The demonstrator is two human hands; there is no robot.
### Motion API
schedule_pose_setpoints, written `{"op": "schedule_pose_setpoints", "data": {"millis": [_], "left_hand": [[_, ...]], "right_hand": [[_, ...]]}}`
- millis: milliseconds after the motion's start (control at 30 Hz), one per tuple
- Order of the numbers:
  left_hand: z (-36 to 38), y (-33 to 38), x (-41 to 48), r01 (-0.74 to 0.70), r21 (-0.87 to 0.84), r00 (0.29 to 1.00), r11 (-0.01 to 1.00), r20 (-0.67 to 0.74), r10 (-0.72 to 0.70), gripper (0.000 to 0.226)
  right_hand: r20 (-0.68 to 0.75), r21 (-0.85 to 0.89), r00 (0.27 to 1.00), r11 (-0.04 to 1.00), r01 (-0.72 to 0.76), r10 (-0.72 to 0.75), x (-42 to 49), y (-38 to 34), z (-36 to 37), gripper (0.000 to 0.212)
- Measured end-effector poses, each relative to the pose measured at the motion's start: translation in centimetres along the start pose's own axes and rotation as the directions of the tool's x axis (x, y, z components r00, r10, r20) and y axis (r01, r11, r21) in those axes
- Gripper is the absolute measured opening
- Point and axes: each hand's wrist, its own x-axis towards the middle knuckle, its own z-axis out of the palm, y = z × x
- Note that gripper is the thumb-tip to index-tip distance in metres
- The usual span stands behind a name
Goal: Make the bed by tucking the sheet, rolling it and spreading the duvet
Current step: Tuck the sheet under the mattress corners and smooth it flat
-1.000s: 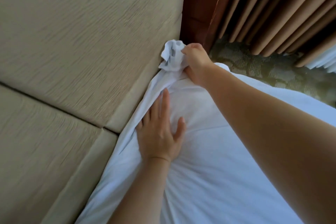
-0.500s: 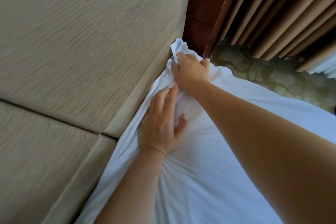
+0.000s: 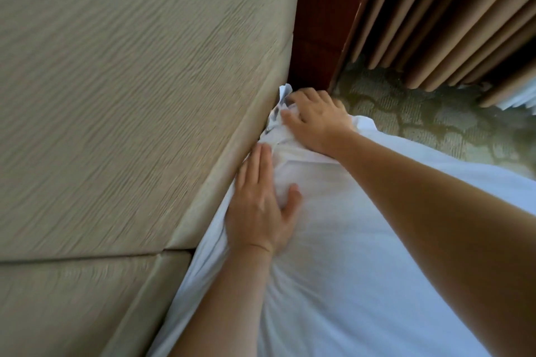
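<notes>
- we are pressing our left hand flat on the sheet, fingers straight, just beside the headboard.
- our right hand is curling round the sheet's bunched corner, gripping it where the headboard meets the dark post.
- the sheet is lying over the mattress with its edge touching the headboard, and the corner is sticking up out of the gap (not yet tucked, we are judging).
- we are risking a slack, wrinkled corner: if the left hand lifts while the right is pushing, the cloth could be dragging back out.
- forcing the bunch into so tight a gap could be leaving a lump.
- the corner's tip is pointing up and away from us, toward the post.
- the sheet's edge is running along the headboard, lower left to upper right in view; the sheet's long axis we cannot tell, since it is running out of view.
</notes>
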Motion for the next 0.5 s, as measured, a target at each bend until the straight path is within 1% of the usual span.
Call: {"op": "schedule_pose_setpoints", "data": {"millis": [33,100,167,200,233,267,300,367,400,433,467,500], "left_hand": [[0.1,0.0,0.1,0.014,0.01,1.0,1.0,0.007,-0.015,0.07],[0.0,0.2,0.7,0.063,0.033,0.998,0.997,0.015,-0.064,0.072],[-0.2,0.6,1.3,0.135,0.04,0.991,0.99,0.014,-0.136,0.073],[-0.2,0.8,1.6,0.166,0.036,0.986,0.986,0.02,-0.166,0.073],[-0.1,0.9,1.7,0.18,0.037,0.983,0.983,0.024,-0.181,0.072],[0.0,0.9,1.7,0.183,0.044,0.983,0.982,0.025,-0.184,0.071],[0.1,0.9,1.7,0.184,0.052,0.982,0.981,0.023,-0.186,0.07],[0.2,0.8,1.6,0.197,0.055,0.98,0.979,0.023,-0.199,0.068],[0.2,0.8,1.6,0.203,0.047,0.979,0.978,0.027,-0.204,0.069],[0.2,0.8,1.6,0.203,0.038,0.978,0.978,0.031,-0.204,0.069],[0.2,0.8,1.6,0.199,0.03,0.979,0.98,0.033,-0.2,0.069],[0.3,0.8,1.5,0.19,0.024,0.981,0.981,0.033,-0.191,0.069]], "right_hand": [[0.015,0.039,1.0,0.999,-0.025,0.024,-0.9,1.2,-0.5,0.046],[0.085,0.054,0.988,0.989,-0.137,0.133,-2.9,4.1,-1.6,0.054],[0.221,0.045,0.938,0.958,-0.284,0.268,-3.8,6.5,-3.3,0.062],[0.292,0.036,0.906,0.943,-0.332,0.307,-3.6,7.2,-4.1,0.061],[0.352,0.013,0.887,0.946,-0.324,0.299,-3.1,7.5,-4.8,0.056],[0.399,-0.029,0.878,0.961,-0.277,0.265,-2.6,7.3,-5.4,0.047],[0.416,-0.089,0.884,0.977,-0.196,0.215,-2.1,7.0,-5.7,0.037],[0.4,-0.255,0.91,0.967,-0.006,0.111,-1.9,5.9,-6.1,0.028],[0.372,-0.347,0.925,0.936,0.068,0.07,-2.0,5.5,-6.3,0.028],[0.324,-0.453,0.946,0.881,0.133,0.024,-2.3,5.3,-6.3,0.03],[0.279,-0.544,0.96,0.817,0.191,-0.038,-2.4,5.2,-6.2,0.03],[0.254,-0.617,0.961,0.748,0.245,-0.105,-2.5,5.2,-6.1,0.024]]}}
